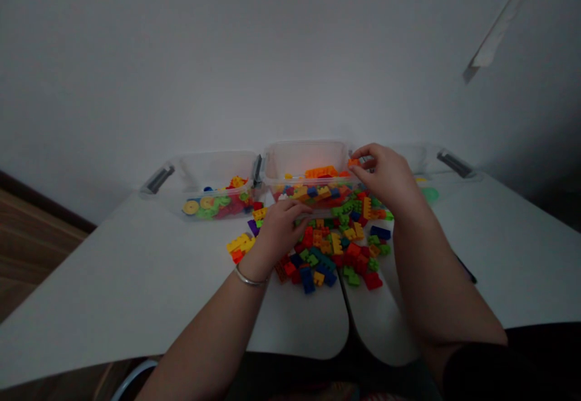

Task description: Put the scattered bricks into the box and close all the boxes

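Note:
Between the thumb and fingertips of my right hand (pixel 384 171) is a small orange toy brick (pixel 353 163), held up by the right rim of the middle clear plastic bin (pixel 302 182). My left hand (pixel 282 228) hovers over or rests on the left part of a loose brick pile (pixel 336 244), just in front of that bin. Its fingers are bent a little, with the thumb apart, and no brick shows in them. Red, green, blue, yellow and orange bricks make up the pile. More bricks lie inside the middle bin, with a long orange piece (pixel 320 172) on top.
A left clear bin (pixel 218 190) holds wheels and other coloured pieces. Behind my right arm stands a right clear bin (pixel 408 153), partly hidden, with a green piece (pixel 430 193). A dark gap (pixel 347 310) divides the white table (pixel 136 292). The wall is close behind the bins.

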`<state>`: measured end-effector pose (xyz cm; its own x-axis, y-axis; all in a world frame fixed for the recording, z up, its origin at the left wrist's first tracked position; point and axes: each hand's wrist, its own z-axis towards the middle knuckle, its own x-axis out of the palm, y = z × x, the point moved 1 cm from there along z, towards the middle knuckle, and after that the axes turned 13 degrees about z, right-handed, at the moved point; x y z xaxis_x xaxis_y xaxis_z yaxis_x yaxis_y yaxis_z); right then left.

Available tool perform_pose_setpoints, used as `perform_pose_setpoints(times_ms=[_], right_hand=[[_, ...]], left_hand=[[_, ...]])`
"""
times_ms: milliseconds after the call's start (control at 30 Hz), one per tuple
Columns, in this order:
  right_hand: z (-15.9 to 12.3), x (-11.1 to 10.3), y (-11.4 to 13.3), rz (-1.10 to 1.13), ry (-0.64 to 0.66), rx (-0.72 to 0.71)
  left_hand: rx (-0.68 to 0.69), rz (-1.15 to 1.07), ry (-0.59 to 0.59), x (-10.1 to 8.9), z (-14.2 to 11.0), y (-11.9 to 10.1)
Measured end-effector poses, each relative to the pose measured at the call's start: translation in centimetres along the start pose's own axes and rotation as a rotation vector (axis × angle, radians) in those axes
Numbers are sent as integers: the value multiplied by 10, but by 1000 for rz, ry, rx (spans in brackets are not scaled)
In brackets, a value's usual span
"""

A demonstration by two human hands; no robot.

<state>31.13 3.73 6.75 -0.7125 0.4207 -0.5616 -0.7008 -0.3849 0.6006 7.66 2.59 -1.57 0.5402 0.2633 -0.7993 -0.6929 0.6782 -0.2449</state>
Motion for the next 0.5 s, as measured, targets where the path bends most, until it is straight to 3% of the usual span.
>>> perform_pose_setpoints(times_ms=[167, 333, 500], right_hand=[[2, 13, 3, -110, 202, 23], [-1, 23, 3, -344, 413, -213], [-5, 25, 3, -357, 443, -259]], left_hand=[[62, 129, 152, 2, -1, -4], [133, 144, 223, 0, 0, -10], [224, 73, 333, -1, -2, -17]])
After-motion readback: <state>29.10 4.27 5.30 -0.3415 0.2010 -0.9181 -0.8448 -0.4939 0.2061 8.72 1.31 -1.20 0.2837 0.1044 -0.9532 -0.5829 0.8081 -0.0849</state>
